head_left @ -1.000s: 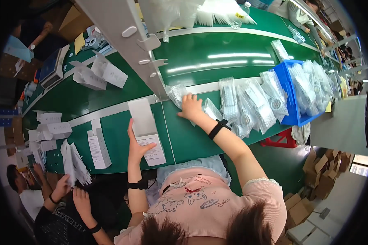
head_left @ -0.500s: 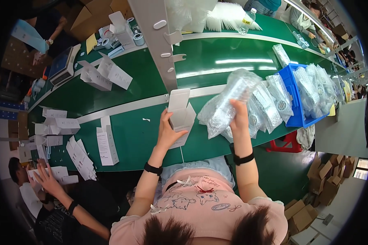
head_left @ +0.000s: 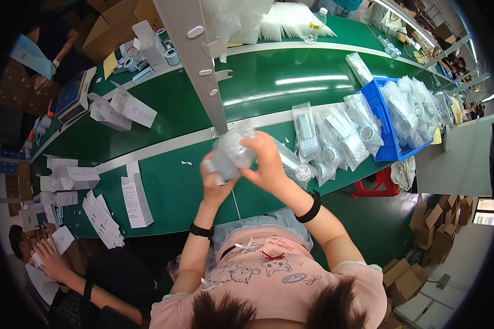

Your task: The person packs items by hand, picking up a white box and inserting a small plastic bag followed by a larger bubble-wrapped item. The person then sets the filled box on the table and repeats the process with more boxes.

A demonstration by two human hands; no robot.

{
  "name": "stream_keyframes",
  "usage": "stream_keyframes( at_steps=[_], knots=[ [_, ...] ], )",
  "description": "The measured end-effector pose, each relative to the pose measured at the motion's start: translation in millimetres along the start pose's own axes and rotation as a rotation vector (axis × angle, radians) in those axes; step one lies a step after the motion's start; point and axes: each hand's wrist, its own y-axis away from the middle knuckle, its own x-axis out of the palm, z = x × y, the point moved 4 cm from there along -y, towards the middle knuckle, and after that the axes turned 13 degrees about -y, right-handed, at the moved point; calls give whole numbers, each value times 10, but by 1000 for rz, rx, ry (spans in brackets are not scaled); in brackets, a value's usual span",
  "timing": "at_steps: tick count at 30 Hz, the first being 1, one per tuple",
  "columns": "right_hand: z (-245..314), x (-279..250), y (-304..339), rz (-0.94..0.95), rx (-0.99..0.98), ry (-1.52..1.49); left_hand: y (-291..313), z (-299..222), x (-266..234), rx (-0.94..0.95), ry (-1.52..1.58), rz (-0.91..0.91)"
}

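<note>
We are gripping one bubble-wrapped part with both hands' fingers closed; many wrapped parts are lying unboxed on the surface.

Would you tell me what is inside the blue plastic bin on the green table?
The blue plastic bin holds a heap of clear bubble-wrap packets reaching above its rim. Whatever lies under them, and the bin's floor, is covered.

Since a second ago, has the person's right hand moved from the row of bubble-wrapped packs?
Yes. The right hand has come off the bubble-wrapped packs and moved left, toward the grey post; it now grips a clear wrapped item together with the left hand.
</note>
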Motion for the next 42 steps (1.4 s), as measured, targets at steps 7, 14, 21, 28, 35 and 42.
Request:
stream_keyframes(
  at_steps=[7,14,21,28,35,42],
  knots=[
    [89,-144,-19,212,18,205,-31,-48,223,-32,222,12],
    [-1680,-639,515,552,295,535,277,209,158,11,170,37],
    [-2214,-392,648,1214,367,1040,217,107,-170,-167,62,203],
    [-2210,-528,591,1175,217,1064,-142,-197,-262,-218,-59,271],
    [-910,-857,-33,-114,561,-641,-271,-182,-319,-292,-222,277],
    [35,32,113,-161,414,-661,-407,-92,-307,-290,-145,337]
  ],
)
